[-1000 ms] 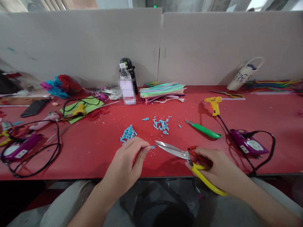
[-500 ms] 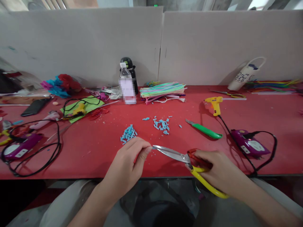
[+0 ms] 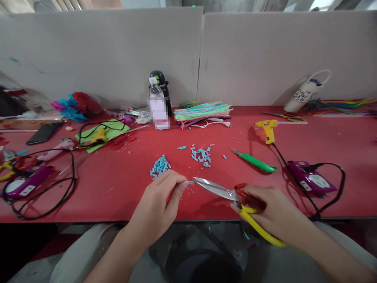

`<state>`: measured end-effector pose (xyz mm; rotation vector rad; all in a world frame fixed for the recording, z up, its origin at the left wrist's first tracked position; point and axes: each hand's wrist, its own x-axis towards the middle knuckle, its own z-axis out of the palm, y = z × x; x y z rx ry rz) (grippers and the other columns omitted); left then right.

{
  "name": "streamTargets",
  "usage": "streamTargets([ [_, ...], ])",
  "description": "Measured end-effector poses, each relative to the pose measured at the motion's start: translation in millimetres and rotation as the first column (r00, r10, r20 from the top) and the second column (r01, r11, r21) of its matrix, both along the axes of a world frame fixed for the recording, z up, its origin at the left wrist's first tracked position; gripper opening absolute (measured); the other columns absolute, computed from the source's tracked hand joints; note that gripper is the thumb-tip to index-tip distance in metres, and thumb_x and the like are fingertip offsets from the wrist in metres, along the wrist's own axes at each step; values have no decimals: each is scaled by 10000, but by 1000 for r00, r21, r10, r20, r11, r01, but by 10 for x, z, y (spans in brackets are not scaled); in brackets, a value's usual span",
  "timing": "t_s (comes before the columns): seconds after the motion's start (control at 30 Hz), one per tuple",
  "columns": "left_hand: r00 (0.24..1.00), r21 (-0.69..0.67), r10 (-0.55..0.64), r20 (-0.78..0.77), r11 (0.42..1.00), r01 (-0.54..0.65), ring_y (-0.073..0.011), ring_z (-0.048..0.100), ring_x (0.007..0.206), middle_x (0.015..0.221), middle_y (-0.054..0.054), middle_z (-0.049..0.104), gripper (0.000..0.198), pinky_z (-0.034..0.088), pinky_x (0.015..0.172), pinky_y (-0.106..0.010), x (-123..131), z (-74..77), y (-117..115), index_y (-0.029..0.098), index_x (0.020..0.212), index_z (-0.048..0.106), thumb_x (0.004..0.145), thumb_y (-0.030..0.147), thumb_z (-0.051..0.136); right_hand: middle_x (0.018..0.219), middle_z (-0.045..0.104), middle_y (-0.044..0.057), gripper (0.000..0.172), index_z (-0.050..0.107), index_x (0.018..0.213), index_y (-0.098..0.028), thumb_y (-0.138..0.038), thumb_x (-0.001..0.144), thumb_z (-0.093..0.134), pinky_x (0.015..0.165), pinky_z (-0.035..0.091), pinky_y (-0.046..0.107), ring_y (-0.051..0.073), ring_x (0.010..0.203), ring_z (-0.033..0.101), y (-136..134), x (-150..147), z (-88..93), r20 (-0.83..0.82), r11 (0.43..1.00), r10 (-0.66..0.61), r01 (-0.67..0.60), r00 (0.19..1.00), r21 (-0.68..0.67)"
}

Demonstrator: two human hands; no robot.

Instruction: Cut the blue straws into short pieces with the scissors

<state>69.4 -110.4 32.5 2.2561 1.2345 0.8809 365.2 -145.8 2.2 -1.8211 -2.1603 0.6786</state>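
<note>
As the head view showed, our scissors (image 3: 229, 193) had just backed off, uncovering the blue piece (image 3: 191, 182) | our left hand (image 3: 159, 198) pinched it above the red table (image 3: 97, 194), near the blue heap (image 3: 160, 166) | our right hand (image 3: 273, 202) held the handles (image 3: 262, 230), blades (image 3: 212, 187) slightly parted | no cut, we judged, was under way

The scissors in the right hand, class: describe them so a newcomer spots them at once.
At the near edge of the red table, find the right hand. It grips scissors with one red handle and one yellow, silver blades pointing left. Unlike the pair lying near the back panel, these are held.
</note>
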Motion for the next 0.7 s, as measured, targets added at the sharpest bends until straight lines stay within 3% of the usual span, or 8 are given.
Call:
streamTargets([
  [0.4,1000,-21,-18,20,1000,19,-112,512,780,849,8,556,140,400,766,-235,29,16,5,194,915,536,1026,191,450,580,381,-58,269,423,678,-225,-331,815,628,500,238,240,115,557,306,-4,8,-66,59,1000,12,-12,998,7],
  [0.7,999,-116,0,35,993,4,-107,463,705,772,27,496,208,369,701,-238,22,18,-10,191,860,500,1043,232,409,607,489,-35,298,483,730,-235,-472,853,615,505,304,228,128,567,375,0,-21,18,-5,999,-9,10,1000,44],
])
